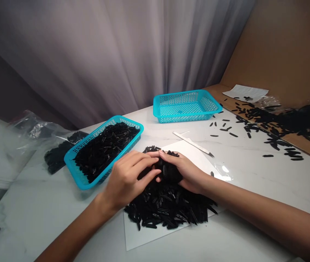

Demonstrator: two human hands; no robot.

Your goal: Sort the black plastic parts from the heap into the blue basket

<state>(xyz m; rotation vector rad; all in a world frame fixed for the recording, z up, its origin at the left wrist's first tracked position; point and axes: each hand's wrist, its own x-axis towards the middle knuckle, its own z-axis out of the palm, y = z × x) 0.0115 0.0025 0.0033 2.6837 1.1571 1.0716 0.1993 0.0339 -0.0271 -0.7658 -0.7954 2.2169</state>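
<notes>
My right hand is cupped around a handful of small black strips, above a loose pile. Against that handful, my left hand has its fingers curled and its thumb bent in, gripping at the near left side of the strips; the fingertips are partly hidden. Below both hands the pile of long, narrow black strips spreads over a white sheet. Left of my hands stands a blue perforated basket filled with more of these strips.
A second blue basket, with nothing in it, stands at the back. A white pen-like tool lies behind my hands. Scattered black strips and a paper lie at the right, clear plastic bags at the left.
</notes>
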